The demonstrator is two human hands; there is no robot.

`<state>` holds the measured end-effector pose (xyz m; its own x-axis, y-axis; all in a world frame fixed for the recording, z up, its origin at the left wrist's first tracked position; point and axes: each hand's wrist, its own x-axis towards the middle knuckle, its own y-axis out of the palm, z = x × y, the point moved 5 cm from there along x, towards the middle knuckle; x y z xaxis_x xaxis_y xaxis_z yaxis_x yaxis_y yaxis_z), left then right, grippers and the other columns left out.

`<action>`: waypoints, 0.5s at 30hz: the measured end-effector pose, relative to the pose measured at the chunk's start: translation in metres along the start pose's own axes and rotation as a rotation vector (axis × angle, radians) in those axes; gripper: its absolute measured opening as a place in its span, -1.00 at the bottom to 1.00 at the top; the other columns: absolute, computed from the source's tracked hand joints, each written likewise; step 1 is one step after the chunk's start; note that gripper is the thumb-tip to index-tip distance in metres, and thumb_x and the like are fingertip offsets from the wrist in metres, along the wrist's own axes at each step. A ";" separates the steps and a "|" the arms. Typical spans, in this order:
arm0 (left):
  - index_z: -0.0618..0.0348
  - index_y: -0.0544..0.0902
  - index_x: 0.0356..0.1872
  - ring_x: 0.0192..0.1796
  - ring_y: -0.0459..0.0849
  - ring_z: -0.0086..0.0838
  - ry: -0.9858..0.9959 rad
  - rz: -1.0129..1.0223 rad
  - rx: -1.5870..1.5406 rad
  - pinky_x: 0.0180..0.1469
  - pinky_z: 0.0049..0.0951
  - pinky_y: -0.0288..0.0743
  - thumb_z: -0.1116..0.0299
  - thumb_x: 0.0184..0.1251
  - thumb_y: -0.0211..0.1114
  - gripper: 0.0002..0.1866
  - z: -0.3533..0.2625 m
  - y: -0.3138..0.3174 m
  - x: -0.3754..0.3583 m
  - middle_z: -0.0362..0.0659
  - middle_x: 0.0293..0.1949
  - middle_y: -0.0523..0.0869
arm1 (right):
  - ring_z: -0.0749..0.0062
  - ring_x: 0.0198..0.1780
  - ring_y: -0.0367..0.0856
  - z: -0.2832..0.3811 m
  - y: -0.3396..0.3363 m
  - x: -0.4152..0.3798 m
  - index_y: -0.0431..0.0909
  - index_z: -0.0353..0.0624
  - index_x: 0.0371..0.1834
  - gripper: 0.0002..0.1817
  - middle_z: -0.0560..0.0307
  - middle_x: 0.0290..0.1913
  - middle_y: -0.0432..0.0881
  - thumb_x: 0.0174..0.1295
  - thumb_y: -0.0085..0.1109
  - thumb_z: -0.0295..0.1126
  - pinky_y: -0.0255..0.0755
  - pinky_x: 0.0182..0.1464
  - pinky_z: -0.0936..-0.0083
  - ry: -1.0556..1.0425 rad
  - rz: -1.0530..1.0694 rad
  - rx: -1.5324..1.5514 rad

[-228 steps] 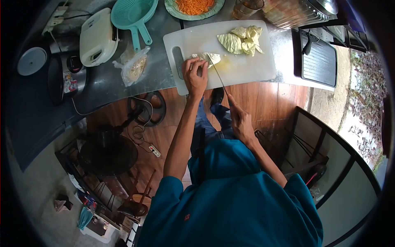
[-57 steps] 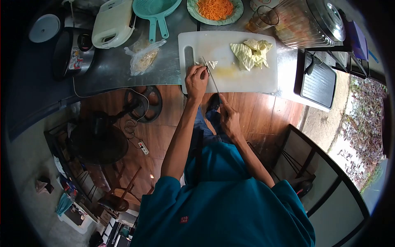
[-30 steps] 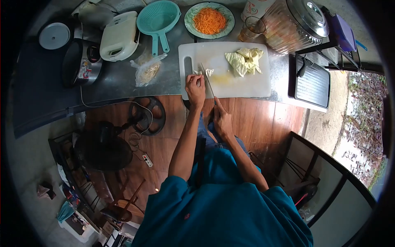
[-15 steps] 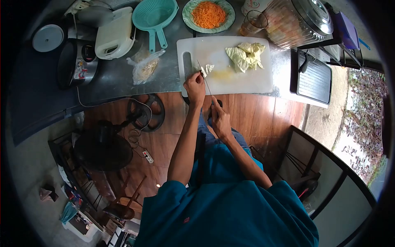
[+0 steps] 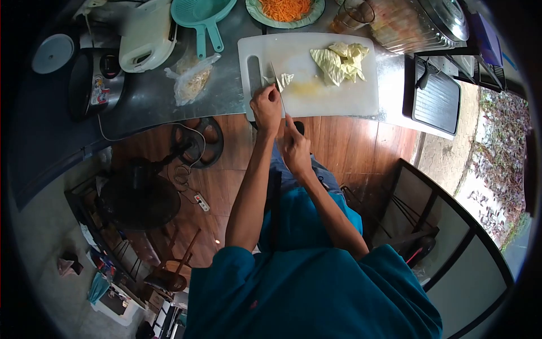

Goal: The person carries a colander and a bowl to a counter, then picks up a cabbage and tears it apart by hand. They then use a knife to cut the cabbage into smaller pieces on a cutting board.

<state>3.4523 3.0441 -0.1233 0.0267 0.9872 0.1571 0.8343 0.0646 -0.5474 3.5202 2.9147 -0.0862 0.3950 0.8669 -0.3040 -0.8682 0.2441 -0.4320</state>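
In the head view, my left hand (image 5: 266, 107) is pinning the small cabbage piece (image 5: 284, 80) near the cutting board's (image 5: 339, 99) left edge, fingers curled together. My right hand (image 5: 294, 150) is clamped on the knife (image 5: 278, 90). I am judging it best to be keeping fingertips tucked back and slices thin.

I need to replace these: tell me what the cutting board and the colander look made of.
Cutting board: seemingly plastic, white and matte, with a moulded handle slot. Colander: seemingly plastic too, uniform teal, fine-holed bowl and handle in one piece.
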 end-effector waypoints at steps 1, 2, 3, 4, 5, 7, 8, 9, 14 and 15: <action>0.38 0.73 -0.24 -0.33 0.77 -0.12 -0.016 0.045 0.024 -0.22 -0.31 0.60 0.46 0.27 0.32 -0.83 0.002 -0.001 0.001 0.14 -0.36 0.75 | -0.19 -0.29 0.67 0.001 -0.002 0.000 0.37 -0.24 0.37 -0.55 -0.42 -0.27 0.61 0.42 -0.03 -0.54 0.49 -0.24 0.18 -0.006 -0.003 0.005; 0.38 0.73 -0.24 -0.33 0.77 -0.12 0.006 0.039 0.023 -0.22 -0.31 0.60 0.46 0.27 0.32 -0.83 -0.001 -0.001 0.005 0.14 -0.36 0.75 | -0.16 -0.23 0.68 0.001 -0.005 0.005 0.37 -0.26 0.37 -0.55 -0.43 -0.22 0.61 0.41 -0.03 -0.54 0.49 -0.20 0.18 -0.021 0.000 0.027; 0.39 0.73 -0.24 -0.32 0.77 -0.12 -0.011 0.038 0.027 -0.21 -0.32 0.60 0.46 0.28 0.31 -0.84 -0.004 -0.003 0.005 0.14 -0.36 0.75 | -0.14 -0.18 0.70 -0.001 -0.008 0.008 0.37 -0.28 0.36 -0.55 -0.44 -0.17 0.61 0.41 -0.02 -0.54 0.49 -0.16 0.19 -0.032 0.005 0.049; 0.39 0.73 -0.25 -0.32 0.78 -0.13 -0.033 0.038 0.030 -0.21 -0.32 0.60 0.47 0.28 0.31 -0.84 -0.006 -0.004 0.003 0.14 -0.36 0.75 | -0.11 -0.13 0.71 -0.004 -0.011 0.010 0.36 -0.30 0.36 -0.55 -0.45 -0.13 0.60 0.40 -0.02 -0.54 0.50 -0.12 0.20 -0.040 0.013 0.066; 0.39 0.73 -0.25 -0.32 0.78 -0.16 -0.052 0.041 0.014 -0.21 -0.34 0.61 0.47 0.28 0.31 -0.84 -0.006 -0.004 0.001 0.12 -0.38 0.76 | -0.07 -0.19 0.70 -0.009 -0.014 0.010 0.36 -0.27 0.38 -0.54 -0.43 -0.17 0.61 0.40 -0.02 -0.54 0.48 -0.16 0.22 -0.060 0.019 0.071; 0.38 0.74 -0.26 -0.33 0.79 -0.18 -0.060 0.022 -0.024 -0.22 -0.34 0.61 0.46 0.28 0.32 -0.84 -0.006 -0.003 0.001 0.11 -0.39 0.76 | -0.06 -0.27 0.66 -0.013 -0.020 0.005 0.35 -0.26 0.39 -0.53 -0.41 -0.24 0.59 0.40 -0.02 -0.54 0.48 -0.19 0.22 -0.029 0.023 0.024; 0.38 0.74 -0.26 -0.34 0.79 -0.20 -0.070 0.002 -0.061 -0.22 -0.35 0.62 0.46 0.28 0.33 -0.84 -0.005 -0.003 0.001 0.10 -0.40 0.77 | -0.05 -0.36 0.62 -0.015 -0.019 0.003 0.35 -0.24 0.39 -0.52 -0.39 -0.30 0.58 0.39 -0.01 -0.54 0.47 -0.23 0.23 0.002 0.030 -0.022; 0.38 0.74 -0.26 -0.34 0.79 -0.20 -0.072 -0.003 -0.060 -0.22 -0.35 0.62 0.46 0.28 0.33 -0.84 -0.006 -0.005 0.001 0.10 -0.40 0.77 | -0.05 -0.36 0.62 -0.011 -0.020 0.002 0.35 -0.24 0.39 -0.52 -0.39 -0.30 0.58 0.39 -0.01 -0.54 0.47 -0.23 0.23 -0.001 0.035 -0.023; 0.37 0.75 -0.25 -0.34 0.79 -0.22 -0.055 0.012 0.007 -0.22 -0.37 0.62 0.45 0.28 0.33 -0.84 -0.004 -0.003 0.001 0.11 -0.38 0.77 | 0.00 -0.48 0.51 -0.013 -0.019 -0.007 0.36 -0.21 0.39 -0.53 -0.33 -0.45 0.49 0.40 0.00 -0.51 0.44 -0.31 0.31 -0.107 -0.080 0.084; 0.37 0.75 -0.25 -0.34 0.79 -0.22 -0.054 0.011 0.006 -0.22 -0.37 0.62 0.45 0.28 0.33 -0.84 -0.005 -0.004 0.003 0.11 -0.38 0.77 | 0.00 -0.48 0.51 -0.013 -0.019 -0.007 0.36 -0.21 0.39 -0.53 -0.33 -0.45 0.49 0.40 0.00 -0.51 0.44 -0.31 0.31 -0.108 -0.080 0.084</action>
<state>3.4518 3.0461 -0.1163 0.0053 0.9943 0.1064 0.8307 0.0548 -0.5540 3.5383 2.8986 -0.0865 0.4330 0.8840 -0.1761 -0.8591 0.3456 -0.3775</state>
